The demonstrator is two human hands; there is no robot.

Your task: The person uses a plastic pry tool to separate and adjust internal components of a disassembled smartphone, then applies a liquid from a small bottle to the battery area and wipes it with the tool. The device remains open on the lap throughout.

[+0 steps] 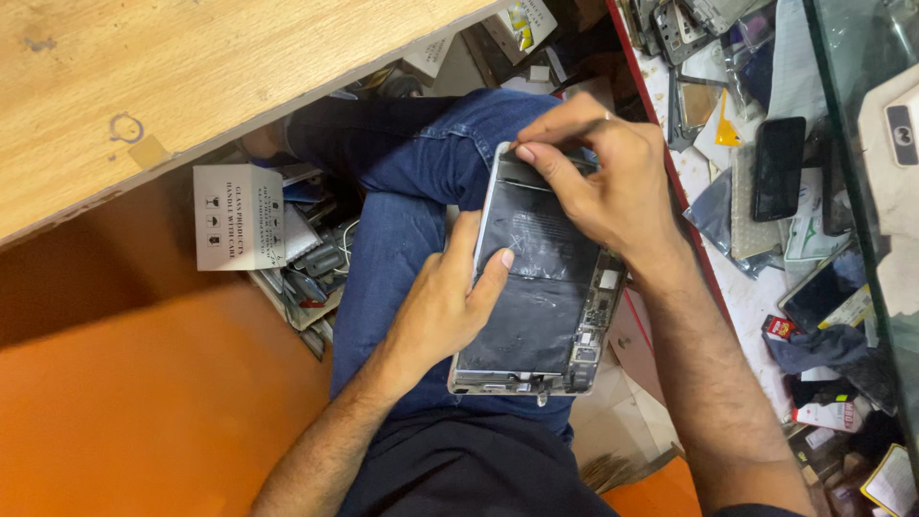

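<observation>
An opened tablet (536,316) lies on my lap with its back off, showing a large black battery and a circuit board along its right edge. My left hand (445,306) grips its left rim, thumb resting on the battery. My right hand (598,172) is at the tablet's far end, fingertips pinched together on the top edge near the corner. Whether something small sits between those fingertips cannot be made out. My legs in blue jeans (402,191) are underneath.
A wooden tabletop (191,67) spans the upper left. A white cardboard box (237,218) and loose parts lie on the floor beside an orange surface (144,402). At right, a cluttered bench (756,191) holds a black phone (777,168), screens, bags and a glass panel.
</observation>
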